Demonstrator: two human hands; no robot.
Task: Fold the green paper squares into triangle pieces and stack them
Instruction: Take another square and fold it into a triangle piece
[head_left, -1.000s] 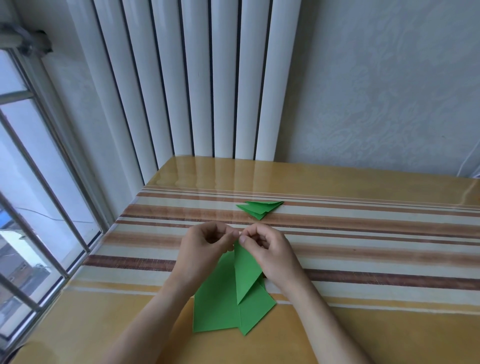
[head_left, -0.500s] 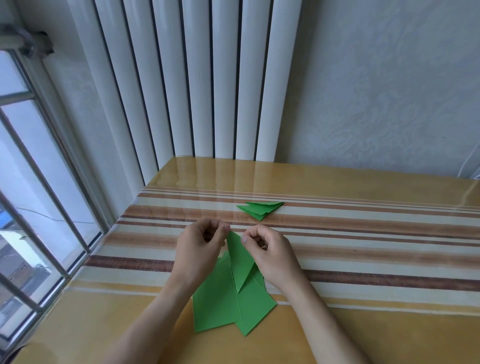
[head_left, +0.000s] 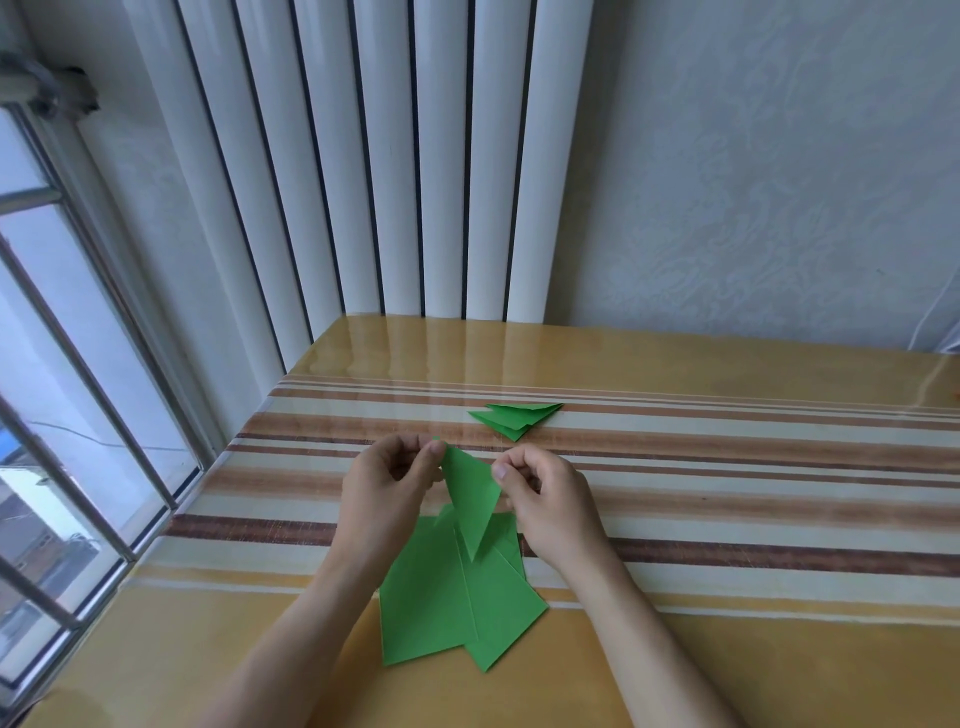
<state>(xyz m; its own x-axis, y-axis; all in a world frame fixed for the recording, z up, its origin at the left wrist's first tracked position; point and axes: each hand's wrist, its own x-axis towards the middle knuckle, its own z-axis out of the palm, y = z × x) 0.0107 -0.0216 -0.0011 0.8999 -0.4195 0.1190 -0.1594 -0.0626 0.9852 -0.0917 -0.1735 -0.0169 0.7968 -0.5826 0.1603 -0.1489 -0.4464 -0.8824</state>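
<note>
From the head camera I see both hands raised a little above the table (head_left: 727, 649), and between them hangs one folded green triangle (head_left: 470, 499). Its long point is directed down and toward me, over the flat sheets. The left hand (head_left: 387, 493) pinches the upper left corner of this triangle between thumb and forefinger; the other fingers are curled in. The right hand (head_left: 550, 506) pinches the right corner, the thumb in front of the paper and the fingers bent behind it. How many layers the triangle has, I cannot tell well, because the paper is all one colour and the edges melt together.

Below the hands, the unfolded green sheets (head_left: 452, 597) lie flat on the table, overlapping each other in a loose fan, partly on the yellow border and partly on the striped area. I count at least two, perhaps three.

Farther from me, on the pale and brown stripes, the stack of finished triangles (head_left: 514, 418) rests on the table. It is well apart from the hands and nothing touches it. The pieces are a little shifted, so several points show at the left side.

Behind the table stands a white radiator (head_left: 395, 171), and a window (head_left: 62, 389) is at my left.
</note>
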